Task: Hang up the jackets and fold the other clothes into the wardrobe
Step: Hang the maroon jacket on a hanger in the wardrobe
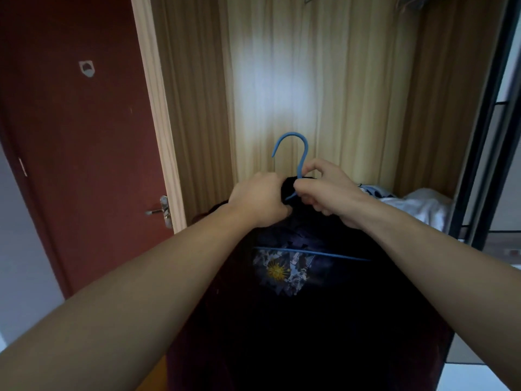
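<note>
A dark jacket (pixel 310 320) with a patterned lining and a yellow sun emblem hangs in front of me on a blue hanger (pixel 293 145). The hook sticks up above the collar and the hanger's bar shows across the lining. My left hand (pixel 259 200) grips the jacket's collar on the left of the hook. My right hand (pixel 324 190) pinches the collar and the hanger's neck on the right. Both arms reach forward into the open wardrobe (pixel 296 66), whose wooden back panel is lit in front of me.
A dark red door (pixel 79 122) with a metal handle (pixel 160 211) stands at the left. White and patterned clothes (pixel 417 204) lie on a shelf inside the wardrobe at the right. A dark sliding-door frame (pixel 485 136) runs down the right edge.
</note>
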`<state>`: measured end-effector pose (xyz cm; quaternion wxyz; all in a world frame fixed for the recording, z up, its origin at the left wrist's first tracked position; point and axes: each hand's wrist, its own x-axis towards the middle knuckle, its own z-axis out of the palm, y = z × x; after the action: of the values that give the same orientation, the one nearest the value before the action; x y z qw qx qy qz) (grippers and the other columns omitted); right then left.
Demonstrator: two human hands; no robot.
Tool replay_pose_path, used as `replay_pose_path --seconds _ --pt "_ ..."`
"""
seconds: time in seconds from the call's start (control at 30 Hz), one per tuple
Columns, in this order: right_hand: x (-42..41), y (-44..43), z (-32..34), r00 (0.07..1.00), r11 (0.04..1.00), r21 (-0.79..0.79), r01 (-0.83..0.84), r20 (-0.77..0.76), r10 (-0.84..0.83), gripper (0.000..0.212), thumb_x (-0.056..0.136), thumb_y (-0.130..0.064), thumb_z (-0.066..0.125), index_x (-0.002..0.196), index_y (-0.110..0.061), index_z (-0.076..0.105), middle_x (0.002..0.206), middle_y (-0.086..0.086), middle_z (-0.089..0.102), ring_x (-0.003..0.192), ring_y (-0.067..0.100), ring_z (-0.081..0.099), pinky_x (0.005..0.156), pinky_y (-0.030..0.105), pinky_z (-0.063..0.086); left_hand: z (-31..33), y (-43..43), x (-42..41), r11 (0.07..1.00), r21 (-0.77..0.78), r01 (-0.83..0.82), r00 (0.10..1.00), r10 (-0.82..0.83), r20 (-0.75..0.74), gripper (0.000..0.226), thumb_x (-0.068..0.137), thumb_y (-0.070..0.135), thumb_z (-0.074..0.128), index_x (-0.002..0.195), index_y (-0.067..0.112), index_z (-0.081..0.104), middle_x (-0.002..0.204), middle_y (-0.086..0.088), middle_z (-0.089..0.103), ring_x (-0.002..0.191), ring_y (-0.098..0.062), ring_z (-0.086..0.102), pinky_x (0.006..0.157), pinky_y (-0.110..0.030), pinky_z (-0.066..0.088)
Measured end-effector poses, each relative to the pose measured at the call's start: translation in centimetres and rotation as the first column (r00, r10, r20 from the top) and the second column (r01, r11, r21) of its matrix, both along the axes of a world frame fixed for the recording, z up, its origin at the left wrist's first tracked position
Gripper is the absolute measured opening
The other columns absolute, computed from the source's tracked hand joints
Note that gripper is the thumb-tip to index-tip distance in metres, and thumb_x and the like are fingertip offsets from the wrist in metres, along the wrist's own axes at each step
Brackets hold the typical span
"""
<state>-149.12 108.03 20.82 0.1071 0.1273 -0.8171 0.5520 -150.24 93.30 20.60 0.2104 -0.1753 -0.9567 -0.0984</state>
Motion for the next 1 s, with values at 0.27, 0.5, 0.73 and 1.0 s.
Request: replay_pose_path --seconds 0.27,0.5,0.73,1.0 --pt "1.0 1.2 1.9 0.999 0.998 0.053 -0.018 -0.041 0.021 0.018 0.082 -0.009 0.055 0.078 -0.022 0.043 0.062 0.004 0.059 0.046 0.013 0.041 0.044 0.020 0.026 1.7 1.6 0.3 0.996 -0.092 0.004 0.960 -0.030 -0.277 0.027 0.090 0.030 0.057 0.113 0.018 0.059 0.110 -0.011 0.066 0.102 -0.037 0.060 0.069 -0.036 0.036" --pt "2.0 6.3 2.9 0.946 0.815 0.546 0.194 -0.325 -0.008 0.037 0.077 -0.038 0.078 0.107 -0.023 0.062 0.104 -0.006 0.061 0.095 0.011 0.057 0.084 0.027 0.044 3.6 0.9 -0.6 0.991 0.091 0.102 0.964 -0.075 -0.255 0.041 0.086 0.023 0.062 0.126 0.027 0.064 0.117 -0.007 0.069 0.110 -0.033 0.061 0.088 -0.040 0.050" --pt "3.7 8.8 1.9 0.988 0.719 0.681 0.140 -0.141 -0.059 0.018 0.092 -0.029 0.064 0.109 -0.023 0.059 0.103 -0.001 0.066 0.102 0.021 0.063 0.079 0.025 0.045 3.7 1.4 -0.5 0.994 0.071 0.083 0.981 -0.069 -0.181 0.036 0.088 0.024 0.063 0.125 0.027 0.065 0.117 -0.005 0.068 0.108 -0.031 0.062 0.090 -0.042 0.050" --pt "6.0 6.2 1.8 0.942 0.696 0.654 0.297 -0.320 -0.101 0.029 0.090 -0.037 0.063 0.114 -0.020 0.060 0.111 0.003 0.065 0.101 0.023 0.061 0.079 0.030 0.047 2.7 1.8 -0.7 0.996 0.085 0.035 0.987 -0.021 -0.158 0.036 0.092 0.026 0.060 0.128 0.023 0.062 0.118 -0.009 0.067 0.108 -0.034 0.061 0.091 -0.043 0.050"
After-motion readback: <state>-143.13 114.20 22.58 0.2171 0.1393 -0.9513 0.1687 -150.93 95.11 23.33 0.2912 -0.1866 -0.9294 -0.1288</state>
